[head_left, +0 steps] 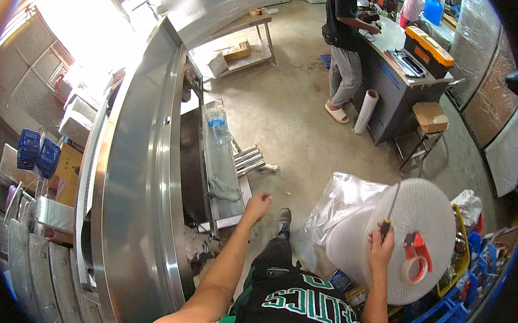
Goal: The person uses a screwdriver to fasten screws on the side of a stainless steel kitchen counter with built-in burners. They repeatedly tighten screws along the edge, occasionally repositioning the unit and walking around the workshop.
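Observation:
My right hand (381, 250) is closed round the black-and-yellow handle of a screwdriver (386, 227), its long thin shaft pointing away from me. It is above the top of a big upright roll of bubble wrap (425, 207). On that roll, right of the hand, lies a red tape dispenser (420, 251) with a roll of tape (412, 269). My left hand (257, 208) hangs over the floor beside a long stainless steel unit (138, 200). Its fingers are loosely curled, and nothing shows in them.
Low beside the steel unit is a shelf with a water bottle (217, 125) and a grey glove (225, 188). Metal tubes (248, 160) lie near it. A person (343, 35) stands at a workbench with an orange-and-black toolbox (428, 50). Blue bins (488, 265) crowd the lower right.

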A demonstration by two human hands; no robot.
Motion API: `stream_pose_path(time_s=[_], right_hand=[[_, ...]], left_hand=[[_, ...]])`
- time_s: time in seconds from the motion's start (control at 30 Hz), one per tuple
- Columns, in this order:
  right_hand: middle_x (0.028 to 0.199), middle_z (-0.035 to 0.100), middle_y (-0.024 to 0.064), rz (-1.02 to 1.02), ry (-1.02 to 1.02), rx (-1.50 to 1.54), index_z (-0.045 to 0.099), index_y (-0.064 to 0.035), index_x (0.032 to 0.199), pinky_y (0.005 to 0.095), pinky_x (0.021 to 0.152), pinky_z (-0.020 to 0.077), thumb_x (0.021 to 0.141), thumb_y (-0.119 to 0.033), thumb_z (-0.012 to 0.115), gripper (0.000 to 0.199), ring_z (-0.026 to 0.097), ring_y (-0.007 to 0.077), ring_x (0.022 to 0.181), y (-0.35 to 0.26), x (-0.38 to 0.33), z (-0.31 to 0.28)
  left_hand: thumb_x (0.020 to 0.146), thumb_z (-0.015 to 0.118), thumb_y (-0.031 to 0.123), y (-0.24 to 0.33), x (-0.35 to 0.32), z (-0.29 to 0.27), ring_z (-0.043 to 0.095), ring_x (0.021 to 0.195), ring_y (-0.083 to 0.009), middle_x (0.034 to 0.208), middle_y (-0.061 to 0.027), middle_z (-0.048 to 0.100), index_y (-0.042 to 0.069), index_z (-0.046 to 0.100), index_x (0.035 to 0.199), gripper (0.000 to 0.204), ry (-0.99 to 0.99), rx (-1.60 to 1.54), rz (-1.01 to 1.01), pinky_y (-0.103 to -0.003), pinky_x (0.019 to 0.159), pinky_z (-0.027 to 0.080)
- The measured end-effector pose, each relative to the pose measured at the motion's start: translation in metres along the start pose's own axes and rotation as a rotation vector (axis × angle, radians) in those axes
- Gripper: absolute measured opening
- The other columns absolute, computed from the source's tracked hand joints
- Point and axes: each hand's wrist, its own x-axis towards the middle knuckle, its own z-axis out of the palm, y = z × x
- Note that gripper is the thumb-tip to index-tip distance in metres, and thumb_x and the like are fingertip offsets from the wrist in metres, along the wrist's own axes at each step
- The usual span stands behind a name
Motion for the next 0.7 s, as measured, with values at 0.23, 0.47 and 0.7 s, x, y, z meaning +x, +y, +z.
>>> stream_pose_path(time_s=[0.23, 0.47, 0.7], right_hand=[[0.088, 0.058, 0.0062, 0.059, 0.128, 0.19, 0.048, -0.0025, 0.124, 0.0269, 0.07, 0.0488, 0.102, -0.017, 0.053, 0.027, 0.056, 0.0126, 0.075, -0.052, 0.058, 0.066], [0.091, 0.063, 0.0041, 0.214, -0.079, -0.147, 0.058, -0.001, 0.116, 0.0286, 0.071, 0.0535, 0.096, -0.012, 0.062, 0.024, 0.061, 0.0128, 0.076, -0.031, 0.228, 0.185], [0.078, 0.064, 0.0063, 0.408, 0.078, 0.068, 0.059, -0.0014, 0.106, 0.0311, 0.061, 0.0504, 0.097, -0.021, 0.062, 0.022, 0.061, 0.0139, 0.066, -0.008, 0.294, 0.236]], left_hand=[[0.087, 0.069, 0.025, -0.069, 0.234, -0.079, 0.053, 0.128, -0.0368, 0.137, -0.0203, 0.056, 0.009, 0.054, 0.136, 0.054, 0.482, 0.082, -0.158, -0.047, 0.106, 0.042], [0.089, 0.068, 0.047, -0.121, 0.444, -0.175, 0.05, 0.13, -0.0462, 0.145, -0.0304, 0.046, 0.008, 0.037, 0.153, 0.081, 0.365, 0.532, -0.433, -0.052, 0.108, 0.042], [0.084, 0.069, 0.022, -0.147, 0.49, -0.175, 0.061, 0.115, -0.0452, 0.129, -0.0281, 0.059, 0.008, 0.042, 0.142, 0.066, 0.425, 0.279, -0.52, -0.056, 0.097, 0.048]])
